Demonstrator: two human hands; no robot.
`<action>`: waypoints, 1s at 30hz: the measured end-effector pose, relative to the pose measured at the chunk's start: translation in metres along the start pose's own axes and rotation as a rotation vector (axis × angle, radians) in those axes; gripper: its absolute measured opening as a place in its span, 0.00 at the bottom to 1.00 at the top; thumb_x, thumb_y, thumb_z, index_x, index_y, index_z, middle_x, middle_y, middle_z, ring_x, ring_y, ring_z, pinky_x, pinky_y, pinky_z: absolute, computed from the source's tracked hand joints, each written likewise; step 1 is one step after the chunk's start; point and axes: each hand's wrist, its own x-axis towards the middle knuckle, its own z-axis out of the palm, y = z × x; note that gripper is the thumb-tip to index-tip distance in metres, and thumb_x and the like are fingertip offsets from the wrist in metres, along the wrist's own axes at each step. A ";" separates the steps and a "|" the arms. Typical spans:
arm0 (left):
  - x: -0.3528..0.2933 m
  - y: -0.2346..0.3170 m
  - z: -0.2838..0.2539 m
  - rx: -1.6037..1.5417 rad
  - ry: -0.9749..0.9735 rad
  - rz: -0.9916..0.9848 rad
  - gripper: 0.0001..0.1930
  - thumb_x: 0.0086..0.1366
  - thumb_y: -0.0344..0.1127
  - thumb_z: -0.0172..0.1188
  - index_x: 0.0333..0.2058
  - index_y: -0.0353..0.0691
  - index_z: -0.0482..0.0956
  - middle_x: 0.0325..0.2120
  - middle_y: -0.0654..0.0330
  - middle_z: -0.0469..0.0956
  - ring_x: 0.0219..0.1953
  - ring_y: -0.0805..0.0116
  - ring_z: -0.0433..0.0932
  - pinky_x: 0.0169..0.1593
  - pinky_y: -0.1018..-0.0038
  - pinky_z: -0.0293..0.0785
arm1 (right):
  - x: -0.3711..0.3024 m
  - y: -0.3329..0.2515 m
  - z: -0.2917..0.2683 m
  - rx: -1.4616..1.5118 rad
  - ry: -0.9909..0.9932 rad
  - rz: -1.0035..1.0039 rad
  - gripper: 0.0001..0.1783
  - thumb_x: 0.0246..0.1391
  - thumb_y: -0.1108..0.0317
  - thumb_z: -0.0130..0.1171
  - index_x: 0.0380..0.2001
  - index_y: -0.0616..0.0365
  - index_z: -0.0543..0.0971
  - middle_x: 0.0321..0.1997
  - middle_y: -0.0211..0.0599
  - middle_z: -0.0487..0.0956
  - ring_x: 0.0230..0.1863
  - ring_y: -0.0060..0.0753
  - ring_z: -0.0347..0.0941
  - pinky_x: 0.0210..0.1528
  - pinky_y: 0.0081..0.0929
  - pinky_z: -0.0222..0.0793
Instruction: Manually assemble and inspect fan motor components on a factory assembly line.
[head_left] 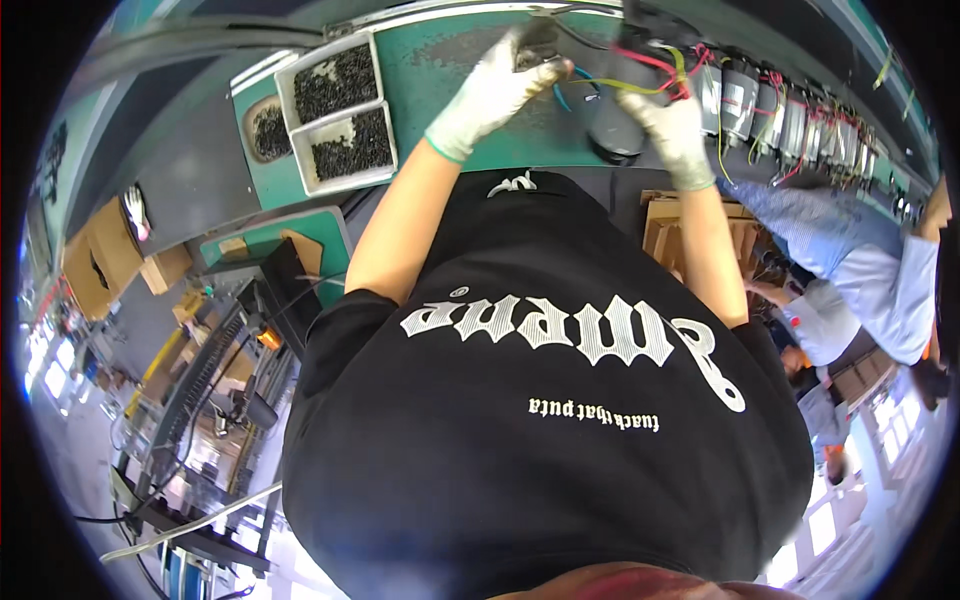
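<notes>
Both my hands wear white gloves and work over a green bench mat [540, 153]. My left hand [492, 98] is closed at the fingertips around a dark, motion-blurred object [537, 42] whose kind I cannot make out. A short blue wire [561, 97] shows beside its fingers. My right hand [668, 130] pinches red and yellow wires [655, 62] over a dark cylindrical motor [613, 132]. That motor stands just left of the right hand, partly blurred. A yellow wire stretches between the two hands.
To the left, two white bins [338, 118] hold small black parts, beside a round-cornered tray [250, 118]. A row of silver motors [740, 95] with coloured leads lines the bench at right. Cartons [660, 225] stand below it. People in blue clothing [870, 275] are at the right.
</notes>
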 end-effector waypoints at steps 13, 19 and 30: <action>-0.066 -0.026 -0.041 0.271 0.094 0.089 0.49 0.40 0.41 0.83 0.61 0.36 0.66 0.53 0.52 0.76 0.56 0.62 0.75 0.61 0.67 0.71 | -0.036 0.022 0.157 -0.196 -0.182 -0.378 0.45 0.45 0.66 0.69 0.63 0.66 0.59 0.53 0.60 0.77 0.54 0.61 0.76 0.56 0.45 0.73; -0.074 -0.038 -0.054 0.171 -0.004 0.114 0.54 0.38 0.38 0.84 0.64 0.38 0.63 0.56 0.55 0.73 0.57 0.64 0.74 0.62 0.68 0.70 | -0.051 0.035 0.168 -0.246 -0.102 -0.419 0.45 0.45 0.68 0.68 0.65 0.66 0.58 0.55 0.58 0.77 0.56 0.59 0.75 0.57 0.44 0.73; -0.069 -0.033 -0.088 0.362 -0.084 0.363 0.51 0.40 0.39 0.77 0.63 0.32 0.60 0.54 0.46 0.71 0.58 0.51 0.72 0.63 0.64 0.67 | -0.037 0.022 0.105 -0.736 -0.062 -0.334 0.37 0.53 0.58 0.59 0.65 0.56 0.63 0.63 0.58 0.68 0.66 0.57 0.64 0.66 0.45 0.63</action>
